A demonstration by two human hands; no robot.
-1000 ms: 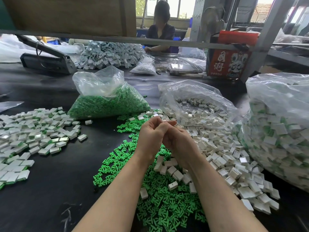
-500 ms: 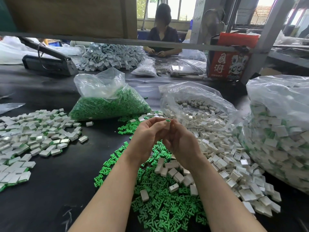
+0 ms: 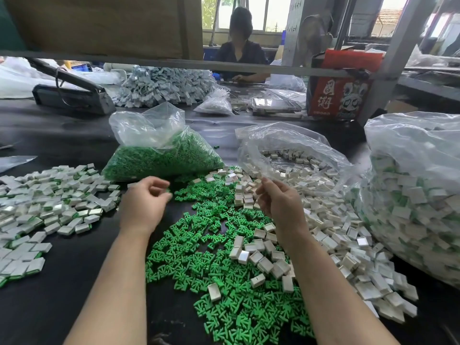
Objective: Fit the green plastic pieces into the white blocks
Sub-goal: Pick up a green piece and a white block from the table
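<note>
Head view: left hand (image 3: 144,205) and right hand (image 3: 280,204) apart, fingers loosely curled, contents unclear. Bare black tabletop (image 3: 74,282) left of green pieces (image 3: 224,282); white blocks (image 3: 331,232) crowd right.

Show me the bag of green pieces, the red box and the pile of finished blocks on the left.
Bag of green pieces (image 3: 161,161): head view, on its green-filled lower part.
Red box (image 3: 336,98): head view, on its printed front face.
Finished blocks (image 3: 49,202): head view, middle of the left pile.

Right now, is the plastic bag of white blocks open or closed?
Open. The bag of white blocks lies with its mouth spread wide, and blocks spill from it onto the table.
</note>
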